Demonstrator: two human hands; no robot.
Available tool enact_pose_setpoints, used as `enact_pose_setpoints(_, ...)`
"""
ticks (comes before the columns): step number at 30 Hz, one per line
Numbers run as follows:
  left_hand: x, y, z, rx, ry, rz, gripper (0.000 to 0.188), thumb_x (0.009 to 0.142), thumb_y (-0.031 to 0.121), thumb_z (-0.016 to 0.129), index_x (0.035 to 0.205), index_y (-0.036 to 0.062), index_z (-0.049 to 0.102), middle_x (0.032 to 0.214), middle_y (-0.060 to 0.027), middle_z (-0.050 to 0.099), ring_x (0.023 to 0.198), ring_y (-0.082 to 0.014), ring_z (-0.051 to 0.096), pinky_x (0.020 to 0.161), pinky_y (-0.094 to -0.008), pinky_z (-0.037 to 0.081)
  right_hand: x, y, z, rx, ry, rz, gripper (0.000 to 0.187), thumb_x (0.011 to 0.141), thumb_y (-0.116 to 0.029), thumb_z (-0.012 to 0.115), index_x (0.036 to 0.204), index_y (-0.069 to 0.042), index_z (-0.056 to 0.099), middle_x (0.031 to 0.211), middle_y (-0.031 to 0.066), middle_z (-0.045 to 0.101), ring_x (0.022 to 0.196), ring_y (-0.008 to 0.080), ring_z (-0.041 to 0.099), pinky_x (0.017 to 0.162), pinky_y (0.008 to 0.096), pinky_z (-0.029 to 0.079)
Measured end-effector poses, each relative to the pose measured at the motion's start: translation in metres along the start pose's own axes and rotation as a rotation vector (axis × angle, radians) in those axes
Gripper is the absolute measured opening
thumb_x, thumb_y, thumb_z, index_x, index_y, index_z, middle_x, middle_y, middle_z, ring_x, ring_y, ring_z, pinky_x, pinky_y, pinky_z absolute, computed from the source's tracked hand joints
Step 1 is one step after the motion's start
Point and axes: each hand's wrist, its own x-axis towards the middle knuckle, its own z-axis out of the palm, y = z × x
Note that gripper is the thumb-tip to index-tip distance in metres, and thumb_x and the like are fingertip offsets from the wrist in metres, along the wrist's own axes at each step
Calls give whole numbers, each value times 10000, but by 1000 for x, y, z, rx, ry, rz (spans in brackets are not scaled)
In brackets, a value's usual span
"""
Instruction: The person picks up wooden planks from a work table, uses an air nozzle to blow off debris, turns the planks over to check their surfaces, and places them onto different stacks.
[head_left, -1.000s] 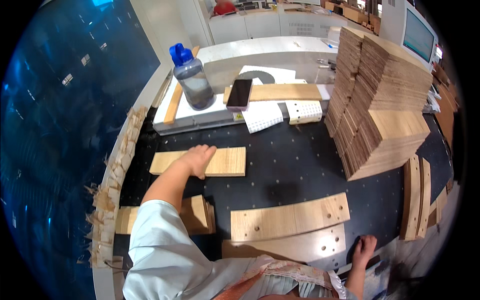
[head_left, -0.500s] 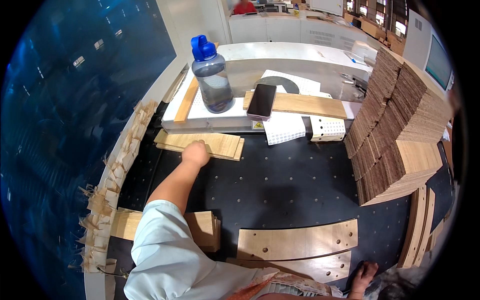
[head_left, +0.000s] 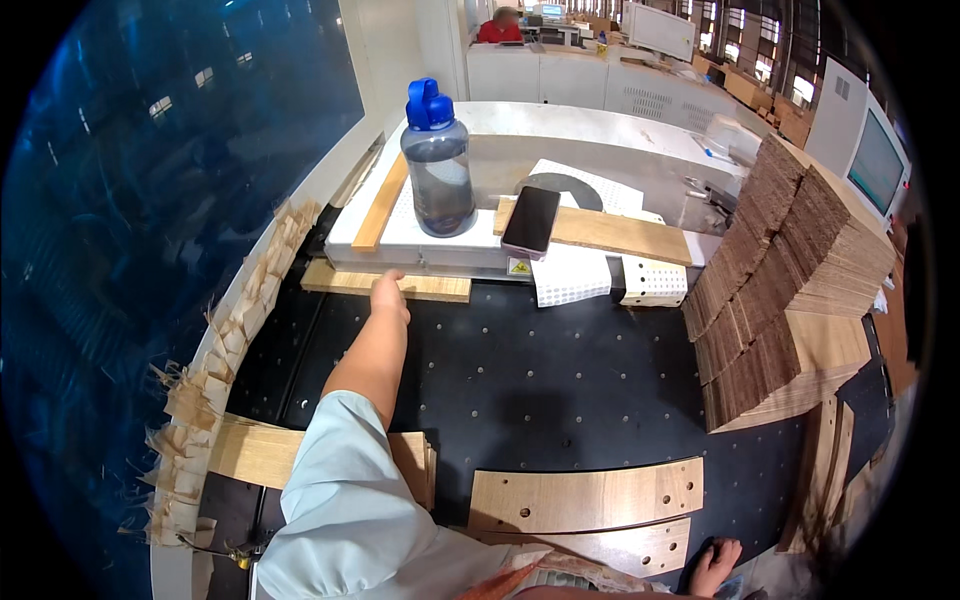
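Observation:
At the far left of the black table, my left hand (head_left: 388, 290) is closed over a short stack of light wooden boards (head_left: 437, 289). The boards lie along the foot of the white machine ledge, and the fingers are partly hidden. Near the front edge, my right hand (head_left: 715, 567) rests in a loose fist with nothing visible in it. Beside it lie two curved wooden slats with drilled holes, the farther slat (head_left: 590, 496) and the nearer slat (head_left: 640, 547). My left sleeve partly covers more wooden boards (head_left: 258, 452).
A blue-capped water bottle (head_left: 442, 180) and a phone (head_left: 531, 221) stand and lie on the white ledge (head_left: 375, 262). Tall stacks of boards (head_left: 790, 290) rise at the right. Ragged tape strips (head_left: 215, 370) line the left panel. A person in red (head_left: 500, 30) is far off.
My left hand has moved farther away, and the boards under it now sit closer against the ledge, looking narrower and more even. My right hand stays by the front edge.

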Motion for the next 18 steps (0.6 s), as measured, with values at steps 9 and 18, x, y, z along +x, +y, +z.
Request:
enact_pose_setpoints(9, 17, -9, -25, 229, 6, 36, 524, 761, 153, 633, 1233, -36, 508, 1256, -226, 499, 1110, -342, 486, 991, -412, 359, -4, 1, -1, 9, -9, -12, 81, 747, -5, 497, 814, 4, 454, 829, 158, 423, 823, 336, 432, 759, 399, 379)
enact_pose_setpoints(18, -7, 8, -15, 29, -52, -60, 783, 766, 174, 684, 1427, -1, 301, 1536, -219, 179, 1409, -385, 166, 1147, -412, 143, -6, 11, 6, -30, 16, 25, 125, 708, 14, 503, 830, 1, 479, 848, 161, 449, 844, 341, 445, 781, 403, 389)
